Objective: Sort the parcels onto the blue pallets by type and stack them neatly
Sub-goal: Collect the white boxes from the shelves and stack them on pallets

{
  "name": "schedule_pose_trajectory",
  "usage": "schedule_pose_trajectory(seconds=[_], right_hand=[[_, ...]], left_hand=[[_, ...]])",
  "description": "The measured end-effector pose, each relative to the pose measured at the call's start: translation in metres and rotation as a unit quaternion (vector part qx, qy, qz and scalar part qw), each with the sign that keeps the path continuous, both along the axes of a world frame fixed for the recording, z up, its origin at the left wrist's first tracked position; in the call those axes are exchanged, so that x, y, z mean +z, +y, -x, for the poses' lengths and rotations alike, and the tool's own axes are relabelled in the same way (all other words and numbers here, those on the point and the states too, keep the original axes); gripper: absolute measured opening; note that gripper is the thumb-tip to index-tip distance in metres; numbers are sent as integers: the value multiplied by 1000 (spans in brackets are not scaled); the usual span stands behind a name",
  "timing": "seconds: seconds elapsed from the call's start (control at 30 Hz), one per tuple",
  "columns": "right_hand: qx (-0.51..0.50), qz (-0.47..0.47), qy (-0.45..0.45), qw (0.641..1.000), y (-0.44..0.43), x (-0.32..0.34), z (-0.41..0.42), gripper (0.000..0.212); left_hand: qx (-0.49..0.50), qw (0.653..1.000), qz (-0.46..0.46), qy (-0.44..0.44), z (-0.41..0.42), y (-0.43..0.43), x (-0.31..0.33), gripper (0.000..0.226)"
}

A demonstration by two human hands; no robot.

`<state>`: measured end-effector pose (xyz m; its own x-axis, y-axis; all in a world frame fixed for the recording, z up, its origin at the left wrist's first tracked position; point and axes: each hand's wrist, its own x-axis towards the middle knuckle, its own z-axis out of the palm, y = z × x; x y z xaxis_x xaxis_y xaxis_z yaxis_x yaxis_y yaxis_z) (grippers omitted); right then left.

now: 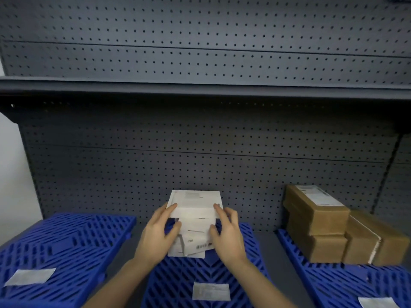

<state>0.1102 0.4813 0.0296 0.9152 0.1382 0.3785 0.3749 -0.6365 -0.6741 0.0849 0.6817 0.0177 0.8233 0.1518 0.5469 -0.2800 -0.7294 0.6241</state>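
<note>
on three blue pallets, both grips, left hand, right hand, clamping white parcels, three brown boxes

Both forearms reach forward from bottom edge, converging toward centre; left hand palm inward, fingers up and slightly curled, thumb pointing right; right hand mirrors it, thumb pointing left; hands face each other, apart, both pressing inward on what's between.

1. At our 12 o'clock, the stack of envelopes sits on the middle pallet.
2. At 3 o'clock, boxes rest on the right pallet.
3. At 9 o'clock lies the left pallet.
4. The pegboard stands behind all three.
</note>
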Motion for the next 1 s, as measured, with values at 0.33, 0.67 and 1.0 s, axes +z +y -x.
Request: schedule_pose_trajectory(seconds=[0.33, 0.67, 1.0], right_hand=[[24, -2, 39, 999, -17, 10, 14, 59], [-19, 10, 14, 1000, -115, 4, 94, 49], [-145, 11, -23, 989, -316, -14, 218, 39]], left_hand=[[31, 998, -58, 0, 5, -10, 14, 47], [-60, 993, -55, -83, 76, -127, 28, 31], [-199, 978, -33, -57, 151, -325, 6, 30]])
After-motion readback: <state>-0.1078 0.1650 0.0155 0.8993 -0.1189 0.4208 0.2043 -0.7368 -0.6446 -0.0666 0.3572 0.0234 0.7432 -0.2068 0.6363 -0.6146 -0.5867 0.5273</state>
